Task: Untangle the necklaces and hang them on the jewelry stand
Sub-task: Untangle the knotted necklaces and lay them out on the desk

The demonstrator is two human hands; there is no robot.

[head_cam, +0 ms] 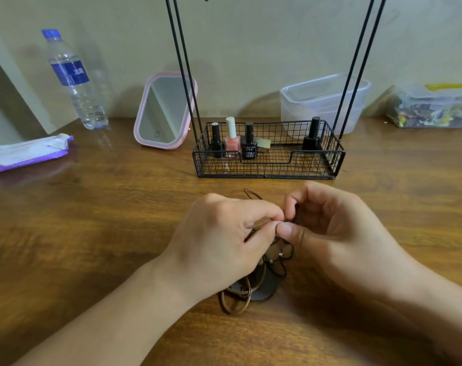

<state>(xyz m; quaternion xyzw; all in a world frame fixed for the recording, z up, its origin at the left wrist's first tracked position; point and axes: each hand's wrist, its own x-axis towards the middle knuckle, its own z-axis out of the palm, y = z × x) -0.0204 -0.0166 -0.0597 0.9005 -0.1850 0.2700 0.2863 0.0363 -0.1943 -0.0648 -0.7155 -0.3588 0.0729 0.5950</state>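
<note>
Picking at the knot: left hand (pixel 219 233) and right hand (pixel 327 223) fingers pinch the tangled necklaces (pixel 253 283) above the worktop (pixel 92 233). Next probably teasing one cord free for the jewelry stand (pixel 268 165).

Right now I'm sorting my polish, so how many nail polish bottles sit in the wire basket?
4. Three stand at the left end: a black-capped bottle, a pink bottle with a white cap, and a black labelled bottle. Another black bottle stands at the right end.
</note>
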